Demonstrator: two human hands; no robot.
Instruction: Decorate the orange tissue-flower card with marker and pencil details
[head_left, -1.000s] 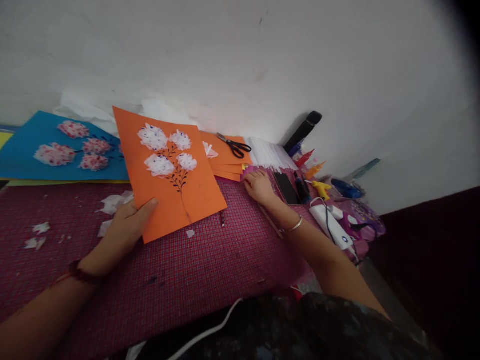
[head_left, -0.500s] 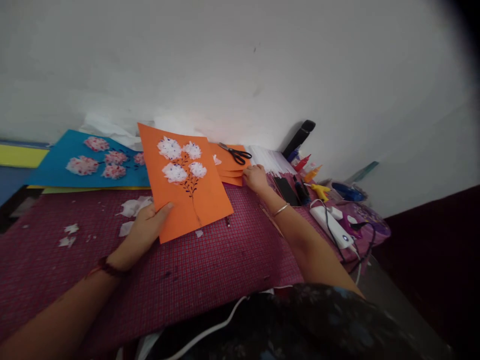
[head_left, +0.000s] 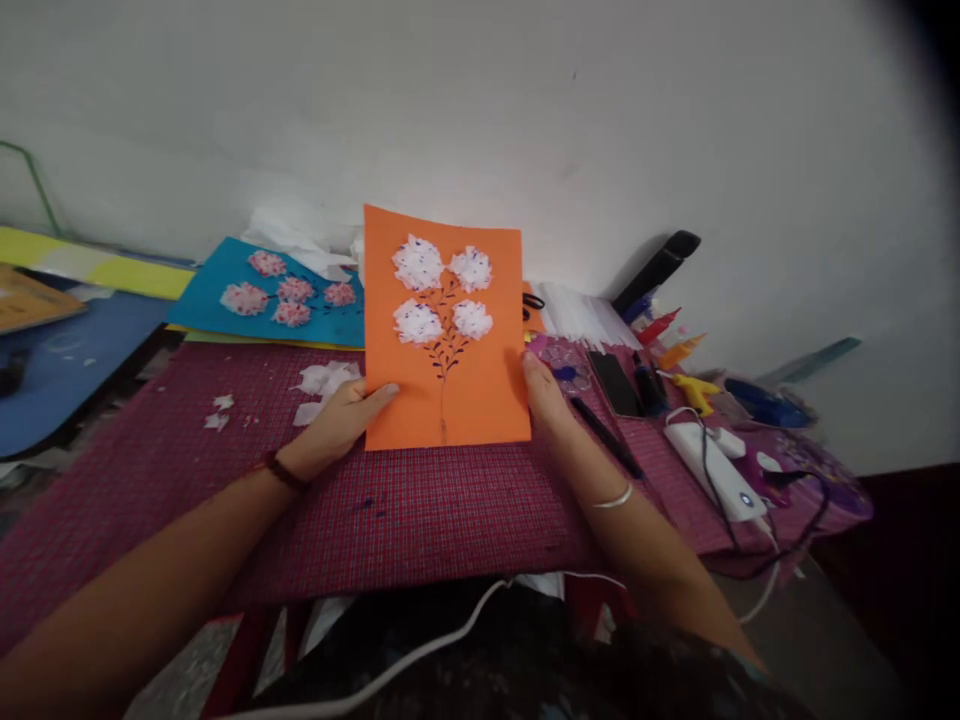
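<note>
An orange sheet of card (head_left: 405, 385) is held up nearly upright over the table. White tissue-paper flowers (head_left: 418, 264) with dark specks are stuck on it, above a painted stem and small dark leaves. My left hand (head_left: 341, 420) grips its lower left edge, thumb on the front and fingers behind. At the right edge is my right hand (head_left: 541, 390), closed on the card with its fingers mostly hidden behind. Scissors (head_left: 532, 301) show only by their black handles, past the card's right side.
A blue card (head_left: 202, 290) with pinkish flowers lies at the back left. Tissue scraps (head_left: 326, 380) are on the checked tablecloth (head_left: 450, 520). To the right are a phone (head_left: 615, 383), a black pen (head_left: 606, 437), a yellow glue gun (head_left: 696, 393) and a white power strip (head_left: 712, 470) with cables.
My right hand has left the orange sheets near the scissors and taken the card's right edge. The card is now straighter and faces me. The view has shifted left.
</note>
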